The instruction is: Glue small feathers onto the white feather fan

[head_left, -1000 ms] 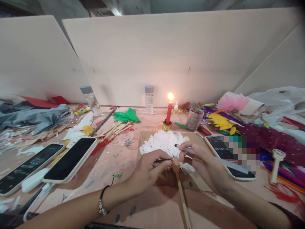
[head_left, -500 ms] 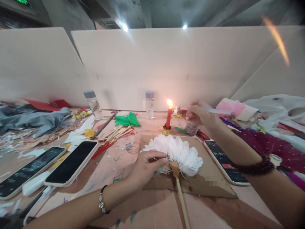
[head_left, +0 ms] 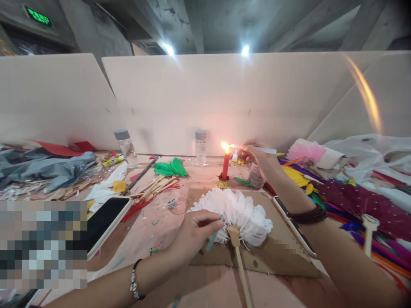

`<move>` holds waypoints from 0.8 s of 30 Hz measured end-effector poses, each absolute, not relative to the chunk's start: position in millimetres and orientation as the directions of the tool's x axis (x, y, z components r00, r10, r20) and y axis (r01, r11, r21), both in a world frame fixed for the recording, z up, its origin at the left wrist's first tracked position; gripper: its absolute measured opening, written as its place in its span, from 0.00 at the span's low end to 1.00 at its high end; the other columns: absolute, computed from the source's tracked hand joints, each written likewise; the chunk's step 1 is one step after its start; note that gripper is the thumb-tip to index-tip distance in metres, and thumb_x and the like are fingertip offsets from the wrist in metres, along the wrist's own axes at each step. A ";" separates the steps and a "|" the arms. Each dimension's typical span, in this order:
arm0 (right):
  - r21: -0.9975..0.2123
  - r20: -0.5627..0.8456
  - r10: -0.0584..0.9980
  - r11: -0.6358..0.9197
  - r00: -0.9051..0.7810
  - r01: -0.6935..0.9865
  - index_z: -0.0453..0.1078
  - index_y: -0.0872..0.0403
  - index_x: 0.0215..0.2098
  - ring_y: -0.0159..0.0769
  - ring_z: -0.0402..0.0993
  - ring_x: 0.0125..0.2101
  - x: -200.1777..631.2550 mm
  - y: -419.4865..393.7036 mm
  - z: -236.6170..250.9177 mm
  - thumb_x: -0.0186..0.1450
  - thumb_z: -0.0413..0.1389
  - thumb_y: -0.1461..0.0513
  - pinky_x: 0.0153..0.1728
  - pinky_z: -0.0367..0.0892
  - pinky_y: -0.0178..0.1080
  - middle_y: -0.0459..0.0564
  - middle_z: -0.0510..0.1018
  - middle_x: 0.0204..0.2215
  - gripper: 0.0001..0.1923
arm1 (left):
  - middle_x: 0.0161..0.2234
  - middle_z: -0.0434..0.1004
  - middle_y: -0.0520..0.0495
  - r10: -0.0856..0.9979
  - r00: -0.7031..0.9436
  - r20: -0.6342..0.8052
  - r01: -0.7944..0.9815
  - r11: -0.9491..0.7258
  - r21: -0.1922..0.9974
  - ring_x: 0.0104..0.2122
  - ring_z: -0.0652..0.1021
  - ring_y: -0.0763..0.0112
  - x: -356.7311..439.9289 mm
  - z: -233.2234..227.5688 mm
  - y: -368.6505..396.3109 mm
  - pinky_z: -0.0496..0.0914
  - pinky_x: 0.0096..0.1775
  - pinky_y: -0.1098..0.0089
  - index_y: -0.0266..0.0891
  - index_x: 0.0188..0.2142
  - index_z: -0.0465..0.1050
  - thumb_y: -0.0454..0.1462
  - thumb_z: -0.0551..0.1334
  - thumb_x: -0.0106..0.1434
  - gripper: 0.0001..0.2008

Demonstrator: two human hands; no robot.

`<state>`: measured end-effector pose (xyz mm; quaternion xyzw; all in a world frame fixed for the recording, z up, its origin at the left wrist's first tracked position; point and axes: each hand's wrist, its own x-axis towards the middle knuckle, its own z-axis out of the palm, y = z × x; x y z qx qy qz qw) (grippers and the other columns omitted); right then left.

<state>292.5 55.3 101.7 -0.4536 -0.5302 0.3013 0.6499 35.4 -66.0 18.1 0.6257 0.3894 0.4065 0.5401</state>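
Note:
My left hand (head_left: 201,231) pinches a narrow pale green strip (head_left: 211,241) at the left edge of a white feather fan (head_left: 229,209). The fan has a wooden handle (head_left: 241,269) pointing towards me and lies on a cardboard sheet (head_left: 282,259). Over at the right, my right hand (head_left: 252,149) is closed around a whitish translucent stick (head_left: 268,150), which looks like a hot glue stick. Its tip is at the flame of a lit red candle (head_left: 226,164) in a gold holder (head_left: 223,182). My right fingers are partly hidden.
Behind the candle stands a small dropper bottle (head_left: 234,157). A clear bottle (head_left: 201,149), green feathers (head_left: 171,167) and wooden sticks (head_left: 157,184) lie farther left. Phones (head_left: 105,222) flank the work. Coloured feathers and a maroon fan (head_left: 359,205) fill the right side.
My right hand has moved left and the stick's tip has come to the candle flame. My left hand keeps its pinch beside the fan. The view has tilted up slightly.

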 end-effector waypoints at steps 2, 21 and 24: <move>-0.907 0.421 0.874 0.412 0.242 0.092 0.76 0.50 0.35 0.39 0.79 0.32 290.3 55.8 99.5 0.58 0.66 0.57 0.29 0.66 0.38 0.50 0.84 0.32 0.08 | 0.24 0.69 0.53 0.928 0.363 0.085 0.057 -0.113 0.992 0.26 0.68 0.74 35.0 17.5 -65.4 0.64 0.27 0.74 0.37 0.26 0.80 0.50 0.74 0.58 0.18; -0.922 0.377 0.888 0.386 0.262 0.020 0.75 0.48 0.37 0.39 0.80 0.31 288.2 60.8 93.6 0.57 0.67 0.54 0.26 0.67 0.36 0.48 0.85 0.30 0.12 | 0.23 0.63 0.55 0.930 0.359 -0.075 0.085 0.048 0.995 0.22 0.68 0.75 34.0 21.0 -68.0 0.61 0.19 0.77 0.36 0.29 0.80 0.56 0.75 0.54 0.24; -0.925 0.364 0.896 0.381 0.255 -0.016 0.76 0.48 0.41 0.40 0.83 0.35 287.3 55.1 99.7 0.60 0.65 0.53 0.31 0.71 0.38 0.49 0.86 0.32 0.13 | 0.23 0.63 0.54 0.925 0.375 -0.066 0.064 0.045 0.997 0.24 0.69 0.74 34.4 24.4 -69.0 0.63 0.21 0.77 0.37 0.28 0.81 0.54 0.75 0.55 0.22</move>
